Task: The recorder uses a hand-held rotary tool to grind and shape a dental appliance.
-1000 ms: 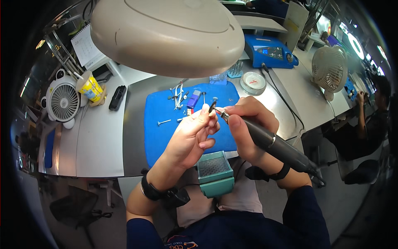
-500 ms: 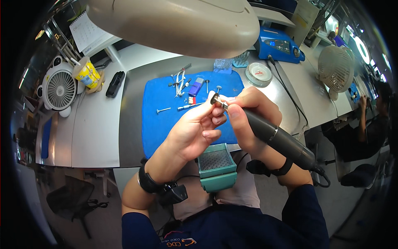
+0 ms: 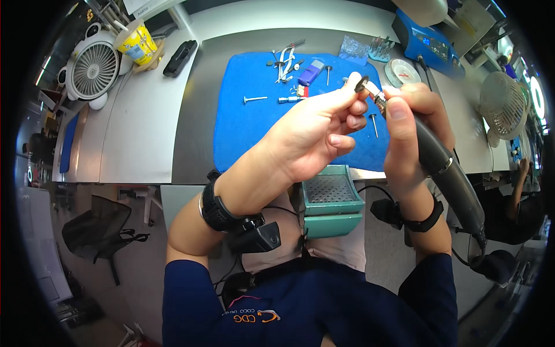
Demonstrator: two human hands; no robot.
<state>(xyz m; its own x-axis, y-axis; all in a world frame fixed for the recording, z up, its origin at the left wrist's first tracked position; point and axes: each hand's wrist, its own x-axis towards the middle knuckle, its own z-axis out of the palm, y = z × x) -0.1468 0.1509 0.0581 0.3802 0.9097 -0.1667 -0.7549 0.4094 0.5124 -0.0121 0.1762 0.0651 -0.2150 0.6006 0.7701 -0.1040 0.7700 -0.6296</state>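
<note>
My right hand (image 3: 404, 130) is wrapped round a black rotary handpiece (image 3: 444, 165), its cord running off the lower end. At its metal tip a short bright shank carries a small dark disc bit (image 3: 362, 84). The thumb and finger of my left hand (image 3: 318, 124) are closed at this disc, pinching its edge; the other fingers are curled. Whether anything else small is between those fingertips is hidden. Both hands are over the blue cloth (image 3: 237, 127). On it lie several mandrel bits, one a loose bit (image 3: 374, 125) near my right hand, and a purple box (image 3: 312, 73).
A teal drawer (image 3: 329, 199) with a perforated tray juts from the bench below my hands. At the back right stand a blue control unit (image 3: 430, 43), a round white dish (image 3: 402, 73) and a fan (image 3: 503, 107). Another fan (image 3: 92, 72) and a yellow cup (image 3: 137, 43) stand left.
The view has shifted, and the lamp head has mostly left the top of the picture. Both hands appear farther right and higher, still together at the disc bit. The grip looks the same.
</note>
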